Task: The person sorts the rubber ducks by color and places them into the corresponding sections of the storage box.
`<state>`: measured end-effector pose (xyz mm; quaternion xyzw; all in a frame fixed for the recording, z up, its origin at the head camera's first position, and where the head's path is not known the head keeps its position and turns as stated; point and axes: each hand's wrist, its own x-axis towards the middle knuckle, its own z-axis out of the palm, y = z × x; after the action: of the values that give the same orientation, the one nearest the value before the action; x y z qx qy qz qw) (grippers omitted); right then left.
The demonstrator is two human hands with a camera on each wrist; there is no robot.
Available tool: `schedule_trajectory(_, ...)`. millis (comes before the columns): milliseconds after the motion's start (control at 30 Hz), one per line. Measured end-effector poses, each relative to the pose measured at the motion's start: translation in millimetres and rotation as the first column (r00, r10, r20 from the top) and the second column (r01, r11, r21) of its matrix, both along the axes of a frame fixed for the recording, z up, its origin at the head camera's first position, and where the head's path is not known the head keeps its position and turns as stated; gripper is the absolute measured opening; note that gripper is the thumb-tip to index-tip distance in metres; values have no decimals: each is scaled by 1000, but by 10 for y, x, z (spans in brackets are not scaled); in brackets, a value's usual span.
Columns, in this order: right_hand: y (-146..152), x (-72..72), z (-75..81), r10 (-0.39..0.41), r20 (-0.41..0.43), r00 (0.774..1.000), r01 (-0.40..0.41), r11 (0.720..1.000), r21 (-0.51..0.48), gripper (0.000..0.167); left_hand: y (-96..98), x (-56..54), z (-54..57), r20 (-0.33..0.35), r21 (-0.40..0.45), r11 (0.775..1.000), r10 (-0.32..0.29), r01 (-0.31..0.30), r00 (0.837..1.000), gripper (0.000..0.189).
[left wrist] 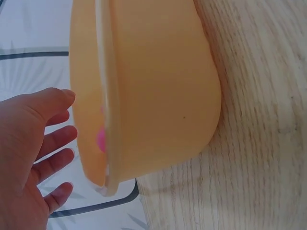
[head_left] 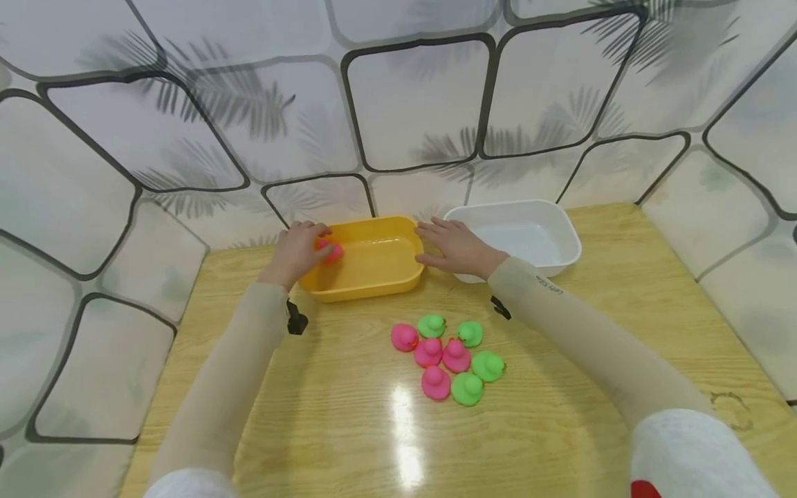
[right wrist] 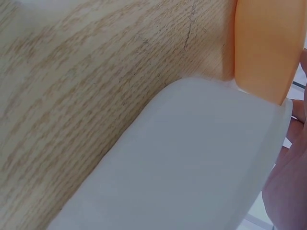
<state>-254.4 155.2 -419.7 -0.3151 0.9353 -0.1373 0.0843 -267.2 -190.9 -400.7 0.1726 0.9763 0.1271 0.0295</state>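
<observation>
My left hand (head_left: 297, 252) is over the left end of a yellow plastic tub (head_left: 373, 294), fingers loosely bent and apart. Inside that end lies a pink rubber duck (head_left: 333, 252), partly hidden by the hand in the head view. In the left wrist view, only a bit of the pink duck (left wrist: 101, 140) shows past the rim, with the thumb and fingers apart and nothing between them. My right hand (head_left: 459, 247) stretches over the near left side of a white tub (head_left: 563, 257), its extended fingertips right at the yellow tub's right rim.
On the wooden table (head_left: 349, 401), in front of the tubs, several pink ducks (head_left: 436, 382) and several green ducks (head_left: 488, 366) sit in a loose cluster. Behind the tubs stands a wall (head_left: 417, 104) with a stone and leaf pattern, which continues along both sides.
</observation>
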Motion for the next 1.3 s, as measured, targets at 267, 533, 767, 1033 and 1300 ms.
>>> schedule_trajectory(267, 25, -31, -21, 4, -14, 1000, -3, 1000, 17, 72, 27, 189, 56, -54, 40, 997, -63, 65, 997, 35)
schedule_trajectory(533, 30, -28, 12, 3, -12, 1000, -3, 1000, 5, 71, 97, 485, 51, -181, 136, 968, -184, 210, 966, 24)
schedule_trajectory(767, 31, -61, -1, 8, -18, 1000, -8, 1000, 4, 72, 200, 769, 28, -226, 182, 938, -251, 294, 941, 23)
schedule_trajectory(1033, 33, -73, -38, 19, -30, 999, -19, 1000, 2, 72, 355, 1066, -135, -235, 222, 895, -336, 387, 912, 22)
schedule_trajectory(1300, 7, -43, -42, 7, -9, 1000, -7, 1000, 1, 72, 545, 1286, -303, -152, 247, 881, -375, 403, 914, 27)
